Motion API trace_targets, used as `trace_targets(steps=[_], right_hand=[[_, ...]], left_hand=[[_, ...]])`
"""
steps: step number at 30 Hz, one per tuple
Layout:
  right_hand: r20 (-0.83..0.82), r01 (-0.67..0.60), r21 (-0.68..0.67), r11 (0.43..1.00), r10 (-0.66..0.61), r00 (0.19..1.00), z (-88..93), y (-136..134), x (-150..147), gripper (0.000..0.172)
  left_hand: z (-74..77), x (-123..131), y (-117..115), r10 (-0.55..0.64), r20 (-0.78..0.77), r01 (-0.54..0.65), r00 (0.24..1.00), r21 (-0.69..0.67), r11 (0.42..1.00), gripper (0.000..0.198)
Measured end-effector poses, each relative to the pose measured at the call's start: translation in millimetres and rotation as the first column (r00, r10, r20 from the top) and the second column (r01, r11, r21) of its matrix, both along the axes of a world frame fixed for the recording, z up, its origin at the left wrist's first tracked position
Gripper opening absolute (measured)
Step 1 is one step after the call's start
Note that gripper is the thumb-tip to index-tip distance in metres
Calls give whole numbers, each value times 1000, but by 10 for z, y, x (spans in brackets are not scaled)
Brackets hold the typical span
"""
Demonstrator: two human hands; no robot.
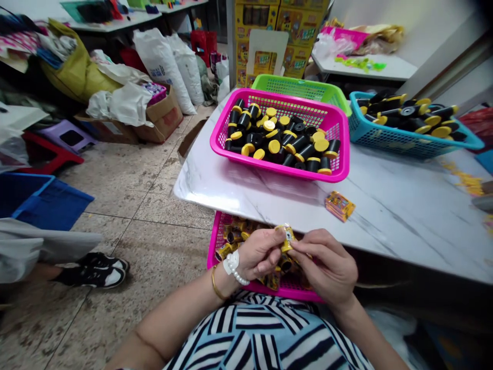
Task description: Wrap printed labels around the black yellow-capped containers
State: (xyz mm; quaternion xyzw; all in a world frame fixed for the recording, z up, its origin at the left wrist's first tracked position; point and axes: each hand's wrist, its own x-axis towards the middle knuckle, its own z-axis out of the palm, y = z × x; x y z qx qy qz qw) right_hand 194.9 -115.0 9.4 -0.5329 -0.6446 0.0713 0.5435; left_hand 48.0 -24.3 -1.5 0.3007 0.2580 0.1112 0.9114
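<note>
Between both hands is a small yellow printed wrapper (287,237), held over a lower pink basket (213,246). My left hand (260,254) pinches its left side between thumb and bent fingers. From the right, my right hand (327,264) grips the wrapper's edge with its fingertips. Whether anything sits inside the wrapper, I cannot tell. Several black cylinders with yellow printed wraps (233,236) lie in the lower basket, partly hidden by my hands. On the table edge lies a small stack of yellow-orange printed wrappers (339,205).
A pink basket (279,172) of black cylinders with yellow caps stands on the marble-patterned table (385,205). Behind it is a green basket (308,88); a blue basket (416,139) of similar pieces stands right. Another person's shoe (102,275) rests on the floor at left.
</note>
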Motion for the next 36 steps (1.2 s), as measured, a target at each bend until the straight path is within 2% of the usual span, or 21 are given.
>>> trace_targets(steps=[4, 7, 8, 9, 11, 12, 13, 14, 15, 17, 19, 21, 24, 26, 28, 30, 32, 33, 34, 36], right_hand=[[1, -1, -2, 1000, 1, 1000, -57, -39, -85, 29], [64, -1, -26, 1000, 2, 998, -66, -46, 59, 19], [93, 52, -25, 998, -49, 994, -64, -36, 180, 16], [129, 149, -21, 989, -145, 981, -64, -18, 336, 14], [180, 352, 14, 936, -349, 920, -84, 39, 718, 15], [261, 495, 16, 869, -481, 837, -109, 79, 919, 17], [349, 607, 17, 794, -574, 741, -144, 127, 1106, 19], [433, 650, -2, 760, -585, 686, -188, 179, 1269, 22], [464, 653, -12, 757, -574, 674, -235, 233, 1400, 23], [500, 618, -24, 786, -526, 688, -324, 328, 1559, 23], [501, 584, -1, 812, -505, 703, -383, 382, 1605, 25], [494, 582, 49, 812, -526, 692, -399, 387, 1573, 25], [463, 589, 134, 797, -576, 674, -345, 335, 1380, 19], [432, 523, 169, 835, -540, 722, -271, 300, 1142, 18], [408, 366, 148, 919, -394, 824, -193, 296, 853, 26], [333, 231, 75, 970, -243, 911, -127, 328, 585, 32], [135, 193, -65, 979, -183, 974, -72, 384, 407, 39], [5, 173, -162, 972, -174, 985, -44, 419, 358, 42], [-125, 129, -269, 954, -168, 978, -14, 456, 331, 43], [-327, -32, -464, 885, -137, 935, 46, 530, 312, 44]], left_hand=[[-102, -100, 7, -39, -65, 46, 997, 108, 993, 58], [-233, -221, 16, -77, -189, 134, 979, 313, 940, 54], [-271, -254, 23, -57, -266, 166, 962, 411, 896, 49], [-297, -278, 28, 16, -343, 184, 939, 541, 820, 43], [-306, -298, 32, 190, -437, 236, 879, 746, 623, 36], [-286, -295, 31, 262, -447, 257, 855, 805, 535, 37], [-250, -286, 30, 304, -445, 271, 842, 837, 476, 41], [-202, -272, 33, 321, -434, 269, 842, 853, 448, 44], [-145, -255, 41, 327, -414, 252, 850, 863, 438, 43], [-21, -216, 74, 337, -353, 187, 873, 880, 437, 37], [88, -168, 124, 363, -284, 103, 887, 890, 444, 30], [163, -99, 176, 392, -229, 14, 891, 876, 481, 27], [213, 56, 235, 400, -201, -88, 894, 797, 597, 30], [217, 176, 264, 360, -205, -106, 910, 725, 681, 37], [204, 271, 295, 310, -179, -116, 934, 669, 734, 43], [183, 309, 334, 325, -145, -160, 935, 643, 749, 39], [167, 277, 376, 368, -122, -203, 922, 656, 727, 31], [164, 242, 395, 390, -114, -212, 914, 686, 696, 28], [164, 201, 412, 411, -107, -211, 906, 727, 654, 25], [164, 121, 435, 453, -92, -202, 887, 805, 558, 21]])
